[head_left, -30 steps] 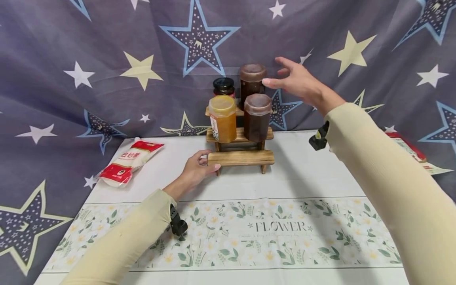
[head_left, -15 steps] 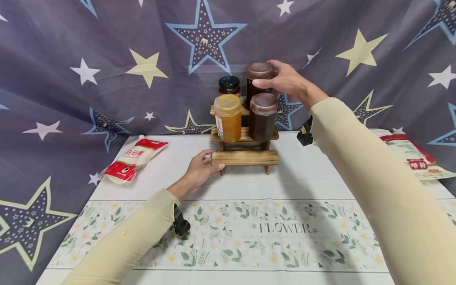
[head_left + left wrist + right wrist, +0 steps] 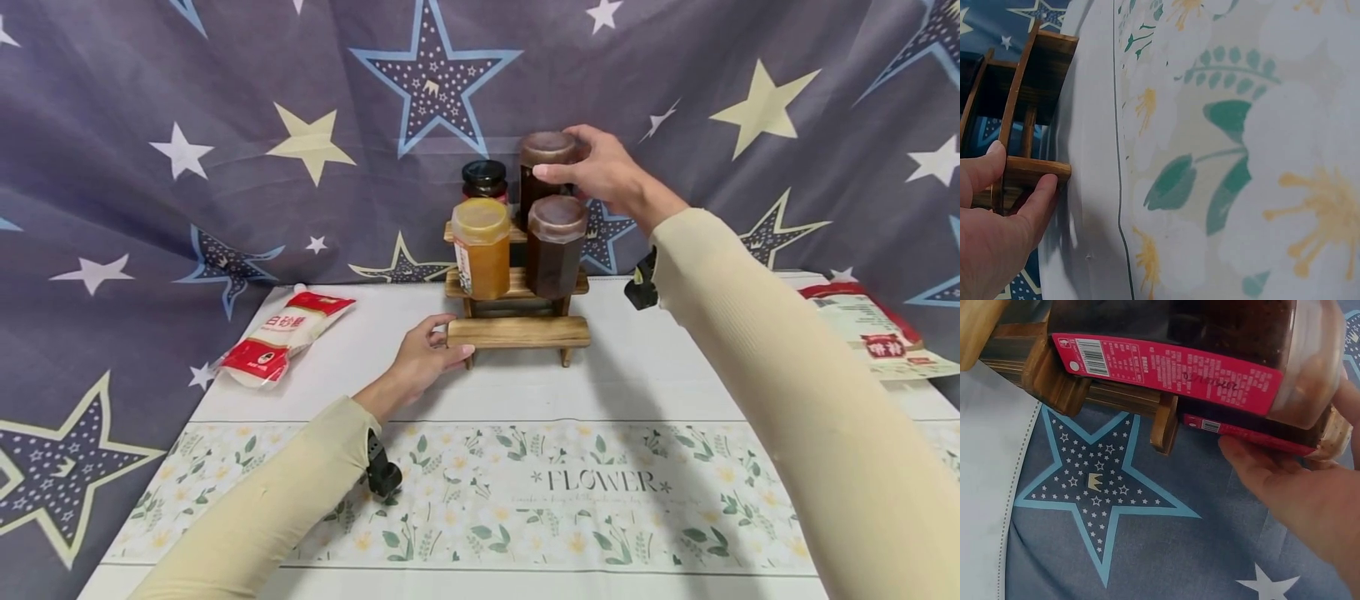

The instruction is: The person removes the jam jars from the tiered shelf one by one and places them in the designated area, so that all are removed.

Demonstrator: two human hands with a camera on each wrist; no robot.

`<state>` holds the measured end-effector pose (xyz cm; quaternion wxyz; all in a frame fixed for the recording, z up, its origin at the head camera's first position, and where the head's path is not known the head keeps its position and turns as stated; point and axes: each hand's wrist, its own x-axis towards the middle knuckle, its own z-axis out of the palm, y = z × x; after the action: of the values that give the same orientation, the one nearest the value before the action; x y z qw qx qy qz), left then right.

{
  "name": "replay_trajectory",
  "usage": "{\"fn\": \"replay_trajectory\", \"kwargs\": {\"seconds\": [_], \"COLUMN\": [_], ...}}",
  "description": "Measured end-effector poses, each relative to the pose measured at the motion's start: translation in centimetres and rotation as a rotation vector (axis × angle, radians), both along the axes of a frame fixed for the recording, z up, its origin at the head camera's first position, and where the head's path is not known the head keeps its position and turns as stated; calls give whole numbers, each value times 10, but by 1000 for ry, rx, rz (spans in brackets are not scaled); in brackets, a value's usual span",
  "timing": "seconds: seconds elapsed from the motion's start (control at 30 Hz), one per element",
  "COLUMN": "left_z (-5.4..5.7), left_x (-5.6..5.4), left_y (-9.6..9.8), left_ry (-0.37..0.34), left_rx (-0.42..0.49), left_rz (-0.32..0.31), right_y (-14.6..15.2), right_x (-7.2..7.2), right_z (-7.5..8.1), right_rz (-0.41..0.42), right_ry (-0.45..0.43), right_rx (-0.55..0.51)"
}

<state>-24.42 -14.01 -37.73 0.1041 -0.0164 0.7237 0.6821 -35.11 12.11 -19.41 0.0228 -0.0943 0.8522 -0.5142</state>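
A three-tier wooden step stand (image 3: 517,332) is against the backdrop. My left hand (image 3: 420,362) pinches the left end of its lowest step, with thumb and fingers around the wood in the left wrist view. On the top tier, my right hand (image 3: 611,175) holds the upper part of a dark jar (image 3: 531,190) from its right side. Beside that jar is a black-lidded jar (image 3: 483,177), partly hidden. The middle tier bears an amber jar (image 3: 482,262) and a second dark jar (image 3: 555,258), whose pink label (image 3: 1169,372) faces the right wrist camera.
A red-and-white bag (image 3: 285,337) lies on the left of the table, and another red-and-white packet (image 3: 873,333) on the right. A star-patterned cloth (image 3: 225,108) hangs close behind the stand. Floral cloth (image 3: 450,483) covers the table's front.
One second ago my right hand was apart from the rear dark jar; it has moved left and taken hold of it. My left hand keeps its grip on the stand. The head view shifted slightly.
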Motion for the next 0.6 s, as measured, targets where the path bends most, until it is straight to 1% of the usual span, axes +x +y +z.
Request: {"fn": "replay_trajectory", "kwargs": {"seconds": [0.2, 0.4, 0.5, 0.6], "left_z": [0, 1, 1, 2], "left_x": [0, -1, -1, -1], "left_y": [-1, -1, -1, -1], "left_ry": [-9, -17, -18, -23], "left_rx": [1, -8, -4, 1], "left_rz": [-4, -2, -2, -6], "right_y": [2, 4, 3, 2], "right_x": [0, 1, 0, -2], "right_z": [-2, -6, -8, -11], "right_rz": [-2, 6, -6, -39], "right_ry": [42, 123, 167, 206], "right_rx": [7, 72, 97, 118]}}
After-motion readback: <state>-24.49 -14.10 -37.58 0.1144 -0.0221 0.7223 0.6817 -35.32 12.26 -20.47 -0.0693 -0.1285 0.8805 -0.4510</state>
